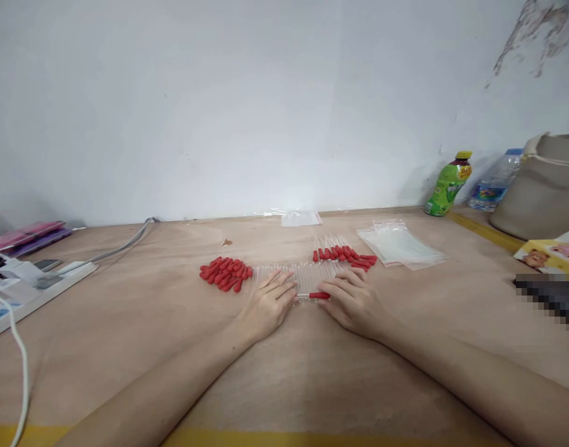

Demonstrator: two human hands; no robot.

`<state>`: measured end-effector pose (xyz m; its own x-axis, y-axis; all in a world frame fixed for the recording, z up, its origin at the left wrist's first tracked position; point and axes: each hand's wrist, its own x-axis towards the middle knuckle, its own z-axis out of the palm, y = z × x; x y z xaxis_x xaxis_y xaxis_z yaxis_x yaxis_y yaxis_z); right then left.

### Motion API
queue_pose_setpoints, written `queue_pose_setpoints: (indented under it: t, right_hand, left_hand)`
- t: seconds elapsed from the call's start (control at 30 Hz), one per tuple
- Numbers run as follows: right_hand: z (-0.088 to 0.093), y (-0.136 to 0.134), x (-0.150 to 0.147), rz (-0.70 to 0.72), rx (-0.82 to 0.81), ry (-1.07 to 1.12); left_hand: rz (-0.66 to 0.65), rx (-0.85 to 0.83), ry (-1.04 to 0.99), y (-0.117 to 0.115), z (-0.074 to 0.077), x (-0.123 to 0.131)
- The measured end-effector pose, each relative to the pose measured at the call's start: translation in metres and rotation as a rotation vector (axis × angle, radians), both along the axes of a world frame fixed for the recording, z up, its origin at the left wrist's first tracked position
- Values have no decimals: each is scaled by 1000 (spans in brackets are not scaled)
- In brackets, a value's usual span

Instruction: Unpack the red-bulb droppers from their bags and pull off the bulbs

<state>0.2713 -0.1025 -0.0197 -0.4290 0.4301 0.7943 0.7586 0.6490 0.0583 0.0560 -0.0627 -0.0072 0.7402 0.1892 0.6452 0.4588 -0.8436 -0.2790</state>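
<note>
A clear thin dropper tube [303, 295] lies level between my hands, with a red rubber bulb [318, 296] at its right end. The fingers of my left hand [271, 302] are closed at the tube's left part. My right hand [353, 302] pinches the bulb. Just beyond my hands, many clear tubes [307, 274] lie side by side in a row, partly hidden by my fingers. A pile of loose red rubber bulbs [224, 273] is left of the row. Behind my right hand lie several droppers [342, 253] with red bulbs fitted on clear tubes.
Clear plastic bags [403, 245] lie right of the droppers, and another bag [301, 218] is near the wall. A green bottle [448, 185], a water bottle [493, 186] and a grey-beige bag [540, 186] stand at the right. A power strip [74, 279] with cables is at the left.
</note>
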Motion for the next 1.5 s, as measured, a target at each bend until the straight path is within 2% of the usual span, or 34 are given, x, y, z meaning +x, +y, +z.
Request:
queue_pose_setpoints:
  t: [0.17, 0.37, 0.6, 0.97, 1.27, 1.5]
  right_hand:
    - [2, 5, -7, 55, -19, -101]
    - [1, 6, -11, 151, -88, -95]
    - [-2, 4, -12, 148, -48, -42]
    - [2, 4, -10, 226, 22, -82]
    - [-1, 4, -4, 242, 64, -100]
    - [-3, -1, 0, 219, 137, -126]
  left_hand:
    - [-26, -10, 5, -2, 0, 1]
    - [-69, -36, 31, -2, 0, 0]
    - [-122, -116, 59, -4, 2, 2]
    - [-198, -160, 22, -4, 0, -2]
    - [-189, -209, 40, -7, 5, -5]
    - [-191, -211, 29, -11, 2, -8]
